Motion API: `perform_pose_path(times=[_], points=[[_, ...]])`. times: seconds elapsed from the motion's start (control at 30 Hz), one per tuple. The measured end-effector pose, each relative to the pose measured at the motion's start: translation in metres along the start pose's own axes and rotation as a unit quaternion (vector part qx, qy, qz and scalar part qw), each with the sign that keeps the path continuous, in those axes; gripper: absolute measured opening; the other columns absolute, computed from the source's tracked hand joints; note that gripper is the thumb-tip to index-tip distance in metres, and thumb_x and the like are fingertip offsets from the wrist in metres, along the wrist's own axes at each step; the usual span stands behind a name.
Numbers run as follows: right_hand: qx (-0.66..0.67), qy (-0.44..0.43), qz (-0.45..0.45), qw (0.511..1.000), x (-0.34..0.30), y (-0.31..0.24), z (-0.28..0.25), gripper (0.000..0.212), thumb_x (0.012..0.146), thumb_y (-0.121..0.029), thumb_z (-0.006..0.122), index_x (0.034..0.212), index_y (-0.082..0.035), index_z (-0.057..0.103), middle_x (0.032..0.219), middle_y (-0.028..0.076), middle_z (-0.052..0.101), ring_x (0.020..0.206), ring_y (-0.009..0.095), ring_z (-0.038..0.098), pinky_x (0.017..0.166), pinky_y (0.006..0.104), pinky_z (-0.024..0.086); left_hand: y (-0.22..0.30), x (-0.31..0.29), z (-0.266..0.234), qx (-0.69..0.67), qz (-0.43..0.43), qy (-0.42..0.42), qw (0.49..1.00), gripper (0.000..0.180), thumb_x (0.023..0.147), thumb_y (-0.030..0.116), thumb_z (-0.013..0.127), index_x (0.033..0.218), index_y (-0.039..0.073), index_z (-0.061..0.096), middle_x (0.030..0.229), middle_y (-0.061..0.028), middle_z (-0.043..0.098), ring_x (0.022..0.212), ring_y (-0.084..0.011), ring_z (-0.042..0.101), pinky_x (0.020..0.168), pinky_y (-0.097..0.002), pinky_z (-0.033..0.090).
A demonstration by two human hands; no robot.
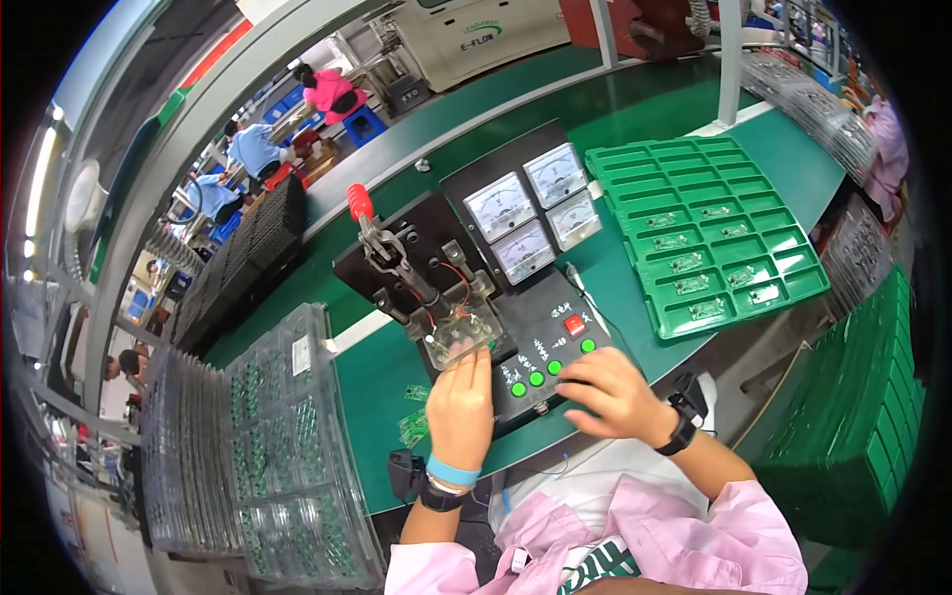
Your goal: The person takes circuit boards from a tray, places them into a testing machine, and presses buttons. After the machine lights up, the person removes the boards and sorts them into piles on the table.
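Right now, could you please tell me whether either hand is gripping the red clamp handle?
No, the red handle stands free, with the left hand at the clear fixture and the right hand near the green buttons.

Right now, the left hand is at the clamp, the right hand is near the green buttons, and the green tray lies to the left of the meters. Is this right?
Not quite: the green tray lies to the right of the meters, as the head view shows. The left hand is at the clamp, and the right hand is near the green buttons.
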State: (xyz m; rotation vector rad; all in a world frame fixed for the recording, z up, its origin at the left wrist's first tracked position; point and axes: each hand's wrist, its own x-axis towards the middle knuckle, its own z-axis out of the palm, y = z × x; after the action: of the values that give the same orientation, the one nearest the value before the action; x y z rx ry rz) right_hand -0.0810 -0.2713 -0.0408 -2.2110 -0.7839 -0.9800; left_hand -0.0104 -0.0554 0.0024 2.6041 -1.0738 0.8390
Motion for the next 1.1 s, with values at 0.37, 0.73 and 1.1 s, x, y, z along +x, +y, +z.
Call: perform_pose_path(times=[0.37, 0.73, 1.1], points=[[0.011, 0.014, 0.048, 0.999, -0.001, 0.002, 0.025, 0.035, 0.073, -0.015, 0.074, 0.107, -0.006, 0.066, 0.116, 0.006, 0.065, 0.105, 0.026, 0.062, 0.083, 0.0391, 0.047, 0.014, 0.003, 0.004, -0.034, -0.034, -0.048, 0.998, 0.041, 0.086, 0.018, 0.065, 0.12, -0.004, 0.057, 0.117, -0.0166, 0.06, 0.107, -0.0308, 0.056, 0.092, -0.0406, 0.045], [0.033, 0.01, 0.044, 0.998, -0.004, -0.001, 0.025, 0.03, 0.076, -0.013, 0.069, 0.105, -0.004, 0.066, 0.114, 0.008, 0.066, 0.108, 0.028, 0.061, 0.086, 0.0406, 0.047, 0.025, -0.003, -0.018, -0.103, -0.074, -0.056, 0.99, 0.054, 0.08, 0.023, 0.073, 0.124, -0.003, 0.055, 0.127, -0.021, 0.055, 0.12, -0.0365, 0.051, 0.101, -0.0442, 0.04], [0.043, -0.015, 0.033, 0.998, 0.0, 0.003, 0.016, 0.037, 0.091, -0.034, 0.053, 0.104, -0.002, 0.066, 0.116, 0.011, 0.065, 0.11, 0.031, 0.06, 0.09, 0.0428, 0.044, -0.046, 0.111, -0.052, -0.231, -0.016, 0.379, 0.896, 0.056, 0.076, 0.024, 0.07, 0.125, -0.001, 0.057, 0.132, -0.0237, 0.052, 0.122, -0.0413, 0.051, 0.102, -0.0499, 0.039]])
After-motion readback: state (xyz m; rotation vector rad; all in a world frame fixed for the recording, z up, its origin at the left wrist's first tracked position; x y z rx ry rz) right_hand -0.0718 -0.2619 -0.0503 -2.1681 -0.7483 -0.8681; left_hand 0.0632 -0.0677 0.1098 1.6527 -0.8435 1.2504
